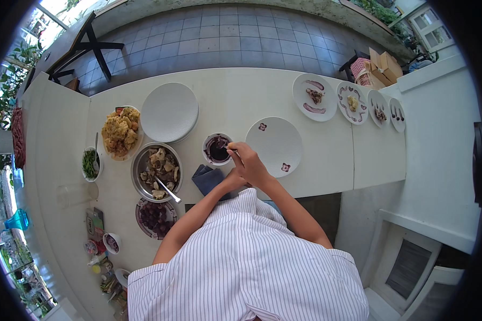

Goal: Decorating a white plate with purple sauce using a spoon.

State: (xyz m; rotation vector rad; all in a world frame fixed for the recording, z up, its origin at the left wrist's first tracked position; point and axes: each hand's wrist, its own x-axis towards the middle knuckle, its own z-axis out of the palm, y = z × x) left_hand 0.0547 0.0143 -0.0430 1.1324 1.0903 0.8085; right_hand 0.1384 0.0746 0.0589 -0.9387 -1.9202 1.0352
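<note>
My right hand (246, 162) holds the thin handle of a utensil, likely a spoon, whose tip is in a white bowl (204, 149) of dark purple sauce. Just below it my left hand (234, 180) rests near the right wrist; its fingers are partly hidden. To the right of the bowl lies a white plate (273, 146) with two small purple flower-like marks, at its top left and lower right. A dark blue folded cloth (207, 179) is beneath the bowl, next to my left forearm.
Left of the bowl are stacked white plates (169, 112), a platter of fried food (120, 132), a metal bowl (133, 172) of food with a spoon, grapes on a patterned plate (157, 218) and chopped greens (89, 163). Several decorated plates (314, 110) line the far right.
</note>
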